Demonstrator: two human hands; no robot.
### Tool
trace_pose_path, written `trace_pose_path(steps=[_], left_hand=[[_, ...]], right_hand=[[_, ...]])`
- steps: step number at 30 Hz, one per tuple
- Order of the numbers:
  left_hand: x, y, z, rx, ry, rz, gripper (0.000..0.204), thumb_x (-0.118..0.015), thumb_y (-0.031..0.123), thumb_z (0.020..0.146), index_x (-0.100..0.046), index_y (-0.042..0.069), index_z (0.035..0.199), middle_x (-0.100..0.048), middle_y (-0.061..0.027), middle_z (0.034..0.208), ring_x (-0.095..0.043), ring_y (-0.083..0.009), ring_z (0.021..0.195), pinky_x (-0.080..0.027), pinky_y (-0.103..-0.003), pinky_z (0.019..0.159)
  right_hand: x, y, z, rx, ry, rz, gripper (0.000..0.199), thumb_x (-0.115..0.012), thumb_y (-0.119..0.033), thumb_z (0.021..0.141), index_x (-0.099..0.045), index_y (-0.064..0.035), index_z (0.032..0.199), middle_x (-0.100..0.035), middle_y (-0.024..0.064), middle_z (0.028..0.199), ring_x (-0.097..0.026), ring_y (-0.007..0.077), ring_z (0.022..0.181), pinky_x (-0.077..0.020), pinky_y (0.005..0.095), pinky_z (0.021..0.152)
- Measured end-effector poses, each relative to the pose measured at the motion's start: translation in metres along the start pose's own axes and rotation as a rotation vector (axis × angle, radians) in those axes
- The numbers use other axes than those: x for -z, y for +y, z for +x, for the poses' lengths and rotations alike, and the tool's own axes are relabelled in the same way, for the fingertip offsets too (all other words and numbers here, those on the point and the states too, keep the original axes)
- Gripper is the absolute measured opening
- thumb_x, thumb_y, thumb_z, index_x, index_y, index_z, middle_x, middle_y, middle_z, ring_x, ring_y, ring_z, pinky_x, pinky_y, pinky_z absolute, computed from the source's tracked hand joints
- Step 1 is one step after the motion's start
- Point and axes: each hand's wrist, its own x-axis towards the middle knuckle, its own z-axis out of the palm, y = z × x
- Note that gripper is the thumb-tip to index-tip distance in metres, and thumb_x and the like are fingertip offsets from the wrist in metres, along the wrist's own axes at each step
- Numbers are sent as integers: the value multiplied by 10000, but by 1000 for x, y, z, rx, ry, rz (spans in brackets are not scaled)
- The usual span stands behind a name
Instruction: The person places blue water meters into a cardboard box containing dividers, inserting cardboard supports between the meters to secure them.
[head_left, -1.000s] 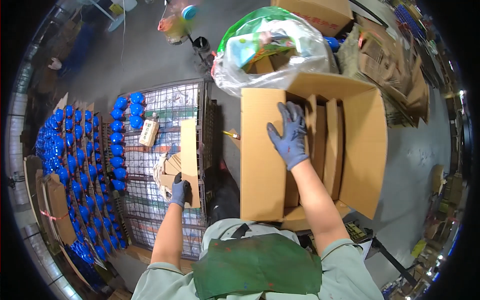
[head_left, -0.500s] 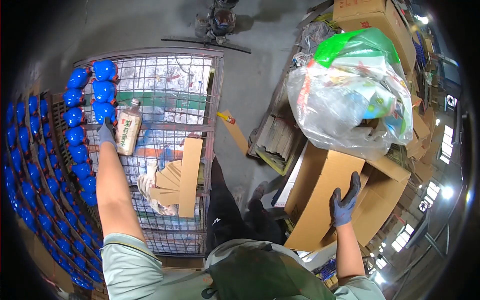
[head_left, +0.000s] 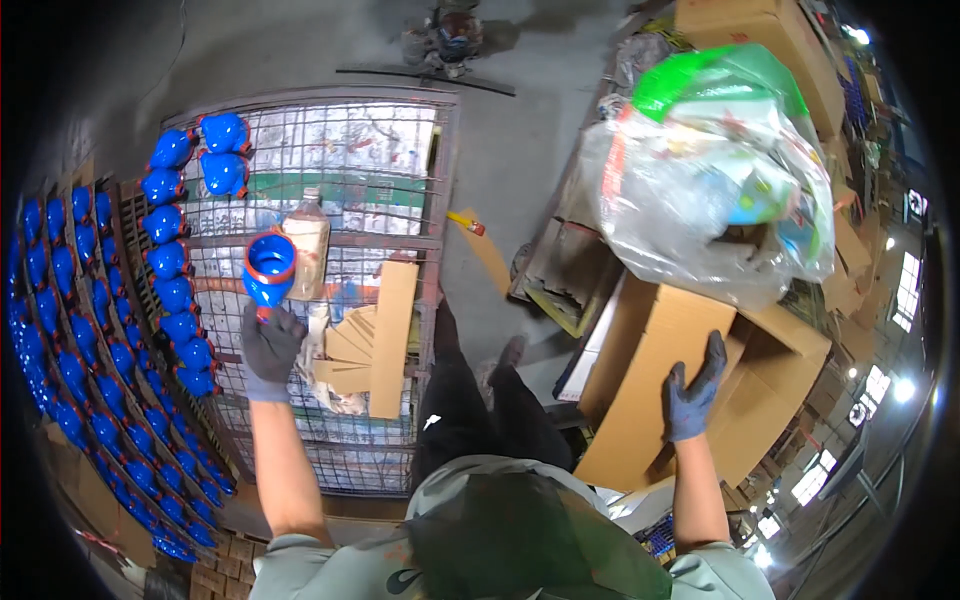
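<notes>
Above the mesh counter (head_left: 390,215), the left hand (head_left: 272,348) pinches a blue fitting (head_left: 268,278) by its narrow end: likely light, stiff, slick, best held there. The right hand (head_left: 692,398) is spread at a box (head_left: 636,375).

Bright windows (head_left: 906,290) at right, dark fisheye edges

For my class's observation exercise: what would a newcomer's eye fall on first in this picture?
Probably the rows of glossy blue fittings crowding the left side. Next, the red-rimmed blue fitting that the gloved left hand holds over the wire-mesh rack. At upper right, a big clear plastic bag with a green edge bulges beyond the open cardboard box.
</notes>
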Motion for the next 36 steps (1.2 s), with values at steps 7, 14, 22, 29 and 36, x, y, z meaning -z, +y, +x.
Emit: trace_pose_path(steps=[7, 14, 22, 29, 36], left_hand=[[-188, -240, -101, 246, -436, 125, 363, -460, 393, 1018, -569, 71, 1144, -561, -40, 831, -519, -178, 735, -436, -343, 651], [-320, -372, -172, 108, -1076, 1449, 620, -548, 118, 970, -277, 73, 1526, -663, -124, 1147, -631, -206, 1032, -457, -303, 948], [-191, -302, -121, -123, -223, 1032, 390, -579, 237, 1006, -563, -9, 1308, -692, -81, 1052, -607, -133, 1012, -474, -268, 929], [5, -51, 83, -591, 270, 860, 432, -633, 302, 940, -576, 41, 1280, -635, -53, 1090, -591, -184, 972, -496, -340, 858], [102, 128, 260, -279, 709, 473, 389, -665, 420, 894, -591, 101, 1104, -590, -80, 1182, -600, -264, 1028, -537, -394, 833]], right_hand=[[27, 3, -15, 304, 277, 205, 800, -744, -212, 749, -405, -2, 1443, -421, 251, 1444, -405, 429, 1341, -333, 467, 1125], [106, 84, -99, -209, -13, 954, 776, -799, -358, 749, -450, -72, 1381, -499, 171, 1320, -498, 338, 1202, -416, 441, 1026], [79, 93, -149, 192, -329, 170, 625, -790, -367, 677, -609, -178, 1244, -540, 152, 1325, -538, 361, 1155, -391, 532, 1001], [76, 38, -75, -323, -85, 580, 500, -595, -181, 903, -512, 22, 1351, -558, 177, 1355, -555, 305, 1223, -374, 440, 1087], [-1, -13, -39, -318, -5, 208, 805, -617, -234, 902, -182, 18, 1531, -239, 200, 1561, -240, 311, 1447, -188, 422, 1181]])
